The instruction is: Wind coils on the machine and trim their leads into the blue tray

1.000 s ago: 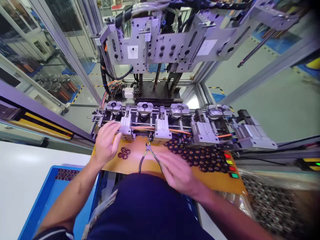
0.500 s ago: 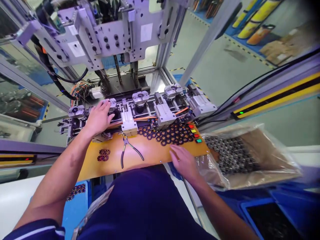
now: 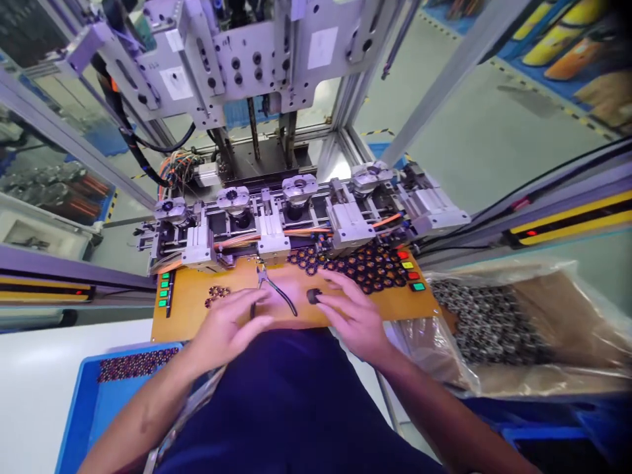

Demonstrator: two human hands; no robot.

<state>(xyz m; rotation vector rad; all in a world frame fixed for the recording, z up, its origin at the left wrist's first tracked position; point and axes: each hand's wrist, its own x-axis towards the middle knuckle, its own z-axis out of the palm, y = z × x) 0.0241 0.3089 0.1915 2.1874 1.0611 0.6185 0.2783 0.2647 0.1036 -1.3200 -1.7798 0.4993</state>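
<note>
Your right hand point(image 3: 353, 319) now pinches a dark part point(image 3: 312, 296).
Your left hand point(image 3: 224, 329) has left the round fixture point(image 3: 241, 201); fingers loosely spread by the pliers point(image 3: 277, 289), it looks free.

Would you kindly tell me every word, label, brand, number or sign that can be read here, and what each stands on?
No text can be read for certain.
Metal plate: small dark marks, too blurred to read.
White labels on that plate: any writing is too faint to make out.
Coloured buttons on the board: any lettering is too small.
Pliers: no lettering readable.
</note>
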